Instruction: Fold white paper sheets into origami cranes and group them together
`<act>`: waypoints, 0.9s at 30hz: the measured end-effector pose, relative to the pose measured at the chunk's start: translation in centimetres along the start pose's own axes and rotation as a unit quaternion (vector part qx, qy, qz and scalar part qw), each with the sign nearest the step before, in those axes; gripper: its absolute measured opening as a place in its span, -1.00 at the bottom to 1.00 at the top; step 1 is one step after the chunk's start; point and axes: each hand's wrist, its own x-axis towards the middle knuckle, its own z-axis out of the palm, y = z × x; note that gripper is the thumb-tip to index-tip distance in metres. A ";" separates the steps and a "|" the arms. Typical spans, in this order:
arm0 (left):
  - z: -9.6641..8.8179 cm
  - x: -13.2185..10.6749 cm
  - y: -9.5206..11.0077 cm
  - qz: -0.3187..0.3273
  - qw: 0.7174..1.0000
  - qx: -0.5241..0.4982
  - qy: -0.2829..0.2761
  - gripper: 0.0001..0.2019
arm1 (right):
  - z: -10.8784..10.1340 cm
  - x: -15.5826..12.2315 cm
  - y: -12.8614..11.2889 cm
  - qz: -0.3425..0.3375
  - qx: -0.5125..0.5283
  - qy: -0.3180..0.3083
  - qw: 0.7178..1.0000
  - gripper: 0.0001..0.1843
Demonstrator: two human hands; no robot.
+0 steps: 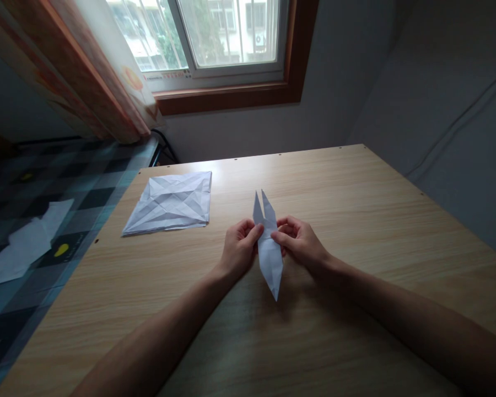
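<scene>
A narrow folded white paper piece [270,258] lies lengthwise on the wooden table [355,231], with two pointed flaps at its far end and a single point toward me. My left hand [240,248] pinches its left edge near the middle, fingers curled. My right hand [300,242] pinches the right edge at the same height, thumb and forefinger pressed on the paper.
A creased, unfolded white paper sheet [171,202] lies flat at the table's far left. Left of the table is a bed with a checked cover [45,220] and loose white paper [25,242] on it. A curtain [86,71] and window [215,33] are behind; a wall stands to the right.
</scene>
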 end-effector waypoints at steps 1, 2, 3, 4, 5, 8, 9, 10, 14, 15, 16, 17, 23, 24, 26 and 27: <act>0.1 0.0 0.1 -0.003 1.000 -0.007 0.003 -0.59 | 0.0 0.0 0.0 0.004 0.006 -0.008 1.000 -0.64; 0.1 0.0 0.1 -0.004 1.000 -0.008 0.003 -0.59 | 0.0 0.0 -0.1 0.007 0.012 -0.015 1.000 -0.62; 0.2 0.0 0.2 -0.002 1.000 -0.004 0.001 -0.60 | 0.0 0.0 -0.1 0.011 0.017 -0.020 1.000 -0.61; 0.2 0.0 0.3 0.000 1.000 0.004 -0.002 -0.62 | 0.0 0.0 -0.2 0.015 0.022 -0.023 0.999 -0.60; 0.3 -0.1 0.3 0.002 1.000 0.011 -0.005 -0.65 | -0.1 0.0 -0.3 0.020 0.028 -0.025 0.999 -0.59; 0.4 -0.2 0.5 0.008 1.000 0.017 -0.002 -0.63 | -0.3 0.1 -0.4 0.036 0.042 -0.022 0.998 -0.55; 0.4 -0.3 0.5 0.010 1.000 0.012 0.004 -0.60 | -0.3 0.2 -0.4 0.041 0.044 -0.020 0.998 -0.54; 0.5 -0.4 0.5 0.012 1.000 0.007 0.008 -0.58 | -0.4 0.2 -0.3 0.043 0.044 -0.016 0.998 -0.52; 0.3 -0.4 0.4 0.015 0.999 0.025 -0.020 -0.72 | -0.6 0.2 -0.2 0.034 0.044 0.012 0.998 -0.47; 0.2 -0.4 0.4 0.012 0.999 0.040 -0.031 -0.77 | -0.6 0.2 -0.2 0.030 0.045 0.011 0.998 -0.49; 0.0 -0.3 0.3 0.010 0.998 0.055 -0.040 -0.80 | -0.6 0.2 -0.3 0.026 0.043 0.004 0.999 -0.52; -0.1 -0.3 0.2 0.007 0.997 0.067 -0.045 -0.81 | -0.7 0.1 -0.3 0.020 0.041 -0.007 0.999 -0.56; -0.5 -0.1 0.0 -0.012 0.998 0.051 -0.030 -0.71 | -1.3 0.0 -0.3 -0.009 0.030 -0.079 0.996 -0.69; -0.5 -0.1 0.0 -0.014 0.998 0.047 -0.033 -0.70 | -1.4 0.0 -0.3 -0.014 0.026 -0.086 0.996 -0.69; -0.5 -0.1 0.1 -0.018 0.998 0.042 -0.046 -0.70 | -1.6 0.0 -0.2 -0.022 0.019 -0.093 0.995 -0.72; -0.5 -0.1 0.2 -0.022 0.997 0.039 -0.058 -0.70 | -1.7 0.0 -0.2 -0.024 0.016 -0.093 0.995 -0.73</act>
